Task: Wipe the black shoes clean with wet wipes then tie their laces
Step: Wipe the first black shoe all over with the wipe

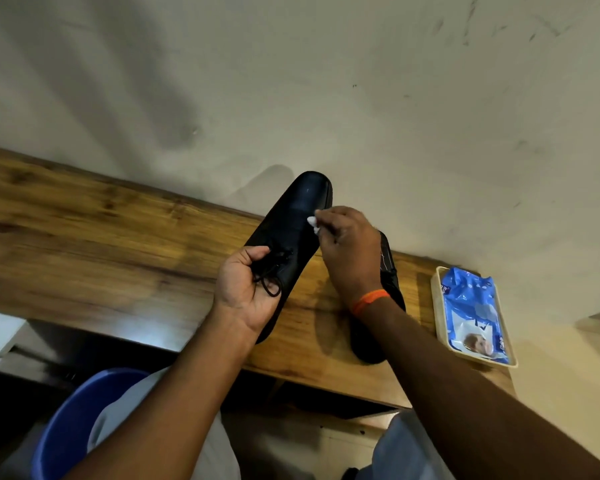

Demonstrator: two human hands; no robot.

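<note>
A black lace-up shoe is held up above the wooden table, toe pointing at the wall. My left hand grips it from the left around the laced middle, with loose black laces lying across the palm. My right hand pinches a small white wet wipe against the shoe's upper, just behind the toe. A second black shoe lies on the table, mostly hidden behind my right wrist and forearm.
A blue pack of wet wipes sits in a cream tray at the table's right end. A plain wall rises directly behind the table. A blue bucket stands below the table's front edge at lower left.
</note>
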